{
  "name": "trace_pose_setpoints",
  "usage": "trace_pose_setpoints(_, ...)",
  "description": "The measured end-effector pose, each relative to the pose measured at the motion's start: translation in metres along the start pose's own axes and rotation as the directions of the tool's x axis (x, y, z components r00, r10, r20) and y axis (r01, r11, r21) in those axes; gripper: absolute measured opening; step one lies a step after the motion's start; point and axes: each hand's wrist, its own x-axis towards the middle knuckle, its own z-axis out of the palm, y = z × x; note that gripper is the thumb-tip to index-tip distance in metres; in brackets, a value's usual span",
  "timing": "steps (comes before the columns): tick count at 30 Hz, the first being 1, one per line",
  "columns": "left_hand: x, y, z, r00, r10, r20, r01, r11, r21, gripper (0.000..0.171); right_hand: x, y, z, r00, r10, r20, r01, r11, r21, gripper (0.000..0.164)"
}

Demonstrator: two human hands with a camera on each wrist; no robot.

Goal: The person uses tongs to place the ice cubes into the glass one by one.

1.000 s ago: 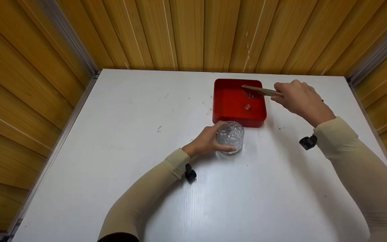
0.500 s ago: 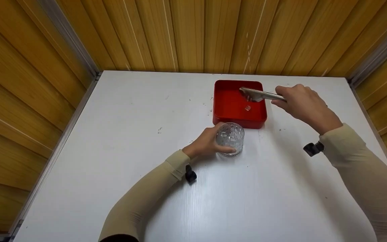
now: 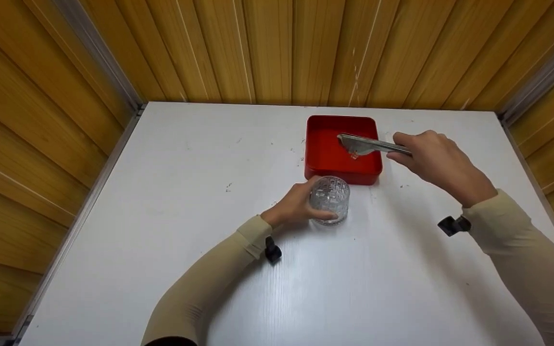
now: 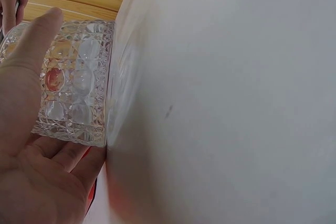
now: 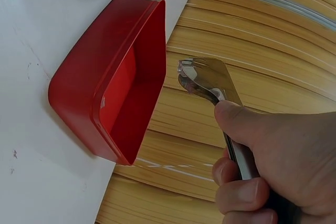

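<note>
In the head view my left hand [image 3: 296, 204] wraps its fingers and thumb around a cut-glass tumbler [image 3: 331, 194], upright on the white table. Its faceted wall fills the left of the left wrist view; whether anything lies inside I cannot tell. My right hand [image 3: 443, 161] grips metal serving tongs [image 3: 378, 144] above a red square box [image 3: 342, 179]. One tong arm ends in fork tines, the other in a flat blade. At the tong tips a small clear cube [image 5: 181, 70] shows in the right wrist view. Another small clear piece [image 5: 103, 103] sits inside the box.
The red box stands just behind the tumbler. The white table [image 3: 185, 168] carries a few dark specks. Wood-panelled walls [image 3: 267, 48] rise behind it and at both sides. Each wrist wears a small black camera.
My right hand and the tongs have come toward me and slightly to the right, with the tong tips now over the box's middle. The left hand and tumbler stay in place.
</note>
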Motion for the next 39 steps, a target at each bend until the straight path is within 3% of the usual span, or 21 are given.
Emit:
trace_pose_setpoints(5, 0.000, 0.000, 0.001, 1.000, -0.006, 0.002, 0.006, 1.000, 0.002, 0.086, -0.005, -0.007, 0.001, 1.000, 0.006, 0.017, -0.006, 1.000, 0.010, 0.017)
trace_pose_setpoints(14, -0.001, 0.001, -0.001, 1.000, -0.005, 0.001, 0.005, 0.999, 0.044, 0.085, -0.013, -0.014, 0.006, 0.998, -0.058, -0.018, 0.058, 0.998, 0.001, 0.020)
trace_pose_setpoints(23, -0.001, 0.002, 0.000, 1.000, -0.019, 0.000, 0.019, 0.998, 0.065, 0.085, -0.022, -0.023, 0.011, 0.997, -0.081, 0.010, 0.080, 0.996, 0.025, 0.017)
trace_pose_setpoints(34, 0.000, 0.000, 0.000, 0.999, -0.035, 0.006, 0.035, 0.998, 0.056, 0.083, -0.031, -0.032, 0.020, 0.982, -0.190, 0.005, 0.190, 0.982, 0.025, 0.019)
trace_pose_setpoints(39, 0.000, 0.000, 0.000, 1.000, -0.012, 0.008, 0.011, 1.000, 0.017, 0.084, -0.034, -0.034, 0.025, 0.981, -0.192, 0.006, 0.192, 0.981, 0.028, 0.018)
